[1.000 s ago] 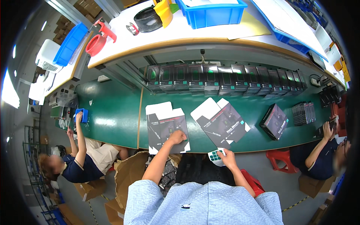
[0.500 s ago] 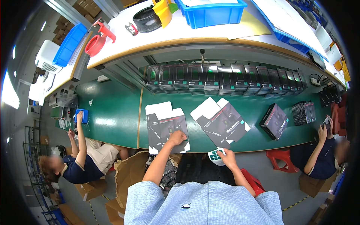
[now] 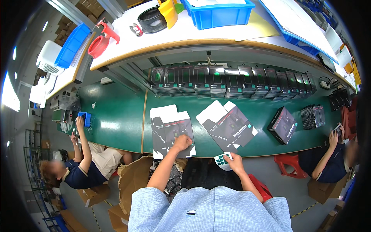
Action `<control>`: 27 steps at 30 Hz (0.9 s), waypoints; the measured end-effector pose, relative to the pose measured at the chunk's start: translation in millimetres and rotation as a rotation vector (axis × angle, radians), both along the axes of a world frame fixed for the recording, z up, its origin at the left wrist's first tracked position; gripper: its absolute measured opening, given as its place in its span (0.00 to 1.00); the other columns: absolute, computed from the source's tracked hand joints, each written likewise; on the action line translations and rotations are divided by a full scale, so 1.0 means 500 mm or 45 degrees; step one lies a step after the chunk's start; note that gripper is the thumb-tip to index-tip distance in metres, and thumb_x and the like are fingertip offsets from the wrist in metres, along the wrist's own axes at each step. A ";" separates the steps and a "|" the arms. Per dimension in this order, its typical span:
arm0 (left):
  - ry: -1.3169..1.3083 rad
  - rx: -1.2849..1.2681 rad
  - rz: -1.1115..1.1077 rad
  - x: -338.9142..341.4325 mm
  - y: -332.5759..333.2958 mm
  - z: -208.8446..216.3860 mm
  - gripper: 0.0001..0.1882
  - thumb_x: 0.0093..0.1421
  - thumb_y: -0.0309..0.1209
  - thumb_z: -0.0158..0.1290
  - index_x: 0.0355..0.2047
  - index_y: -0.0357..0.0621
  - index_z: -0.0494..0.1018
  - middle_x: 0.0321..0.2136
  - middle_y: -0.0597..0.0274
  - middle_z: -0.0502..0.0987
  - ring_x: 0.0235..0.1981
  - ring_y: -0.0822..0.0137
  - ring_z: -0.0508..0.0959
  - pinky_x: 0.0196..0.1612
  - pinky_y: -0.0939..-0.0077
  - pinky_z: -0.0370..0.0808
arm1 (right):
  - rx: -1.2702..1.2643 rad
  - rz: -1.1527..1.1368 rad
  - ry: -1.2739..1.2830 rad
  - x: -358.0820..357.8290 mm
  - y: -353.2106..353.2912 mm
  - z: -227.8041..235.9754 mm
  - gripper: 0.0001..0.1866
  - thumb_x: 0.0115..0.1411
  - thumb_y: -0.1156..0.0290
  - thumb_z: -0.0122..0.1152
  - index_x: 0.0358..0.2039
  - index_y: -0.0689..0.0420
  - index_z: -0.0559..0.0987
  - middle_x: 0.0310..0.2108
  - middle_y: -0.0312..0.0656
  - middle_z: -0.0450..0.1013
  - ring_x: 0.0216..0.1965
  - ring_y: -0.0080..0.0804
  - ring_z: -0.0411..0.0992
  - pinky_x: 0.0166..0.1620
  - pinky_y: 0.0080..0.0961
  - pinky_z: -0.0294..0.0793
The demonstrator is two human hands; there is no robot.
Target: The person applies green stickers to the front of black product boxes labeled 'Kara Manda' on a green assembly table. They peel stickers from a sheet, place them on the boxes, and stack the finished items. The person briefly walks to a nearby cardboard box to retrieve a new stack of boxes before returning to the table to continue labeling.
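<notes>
My left hand presses down on a flat, unfolded dark grey and white carton, its fingers curled together. A bit of teal, like a small label, shows beside its fingertips on the carton. At the table's front edge my right hand grips a white sheet of teal square stickers, thumb on top. Between and beyond my hands lies a second flat carton, turned at an angle, with a teal sticker near its right corner.
Stacked dark boxes line the back of the green table. To the right stand a larger dark box and a row of small packs. A shelf overhangs the far side. Co-workers sit at left and right.
My left hand has shifted very slightly, baring the teal patch by its fingertips. My right hand stays put. The left co-worker's raised hand has come down a little.
</notes>
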State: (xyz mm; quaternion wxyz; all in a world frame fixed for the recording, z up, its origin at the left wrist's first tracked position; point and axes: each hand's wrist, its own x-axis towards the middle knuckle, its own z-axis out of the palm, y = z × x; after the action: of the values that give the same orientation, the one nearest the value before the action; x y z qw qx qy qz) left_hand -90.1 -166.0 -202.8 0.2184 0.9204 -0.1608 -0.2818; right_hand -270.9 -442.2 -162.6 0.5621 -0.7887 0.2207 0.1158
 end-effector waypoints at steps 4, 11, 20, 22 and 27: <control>0.053 -0.019 0.014 0.001 -0.003 0.017 0.07 0.44 0.34 0.60 0.22 0.46 0.78 0.26 0.62 0.78 0.29 0.64 0.79 0.35 0.65 0.72 | 0.016 0.001 0.016 0.006 0.001 0.018 0.13 0.55 0.66 0.60 0.35 0.63 0.78 0.26 0.40 0.77 0.28 0.19 0.71 0.33 0.23 0.70; 0.122 -0.008 0.134 -0.002 -0.009 0.009 0.05 0.43 0.31 0.60 0.23 0.49 0.78 0.25 0.63 0.79 0.33 0.61 0.78 0.46 0.53 0.67 | 0.073 -0.018 0.014 0.005 0.002 0.021 0.13 0.55 0.66 0.60 0.34 0.64 0.78 0.26 0.40 0.77 0.28 0.19 0.71 0.33 0.23 0.70; -0.053 -0.030 0.053 0.002 -0.022 -0.006 0.05 0.40 0.25 0.58 0.21 0.44 0.77 0.24 0.55 0.78 0.30 0.57 0.78 0.36 0.67 0.75 | 0.021 -0.004 0.006 0.006 -0.001 0.015 0.13 0.55 0.67 0.60 0.34 0.64 0.78 0.26 0.42 0.77 0.28 0.20 0.71 0.33 0.24 0.70; -0.101 -0.039 0.045 0.002 -0.019 -0.015 0.06 0.38 0.25 0.62 0.21 0.43 0.77 0.20 0.59 0.78 0.25 0.61 0.78 0.31 0.70 0.74 | 0.019 -0.005 0.006 0.006 -0.001 0.013 0.13 0.55 0.67 0.60 0.34 0.64 0.78 0.26 0.42 0.77 0.28 0.20 0.71 0.33 0.24 0.70; -0.009 -0.140 0.229 0.007 -0.014 -0.008 0.12 0.36 0.25 0.64 0.23 0.40 0.74 0.17 0.60 0.77 0.23 0.64 0.78 0.29 0.72 0.74 | -0.014 -0.017 0.002 0.002 -0.006 0.010 0.13 0.54 0.67 0.60 0.34 0.64 0.78 0.26 0.43 0.77 0.29 0.21 0.72 0.33 0.25 0.71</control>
State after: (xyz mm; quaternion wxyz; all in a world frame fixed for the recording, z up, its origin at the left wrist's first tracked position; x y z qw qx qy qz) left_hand -86.6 -173.1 -206.7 0.2924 0.9187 -0.0936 -0.2484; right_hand -270.0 -445.0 -157.6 0.5581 -0.7902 0.2272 0.1115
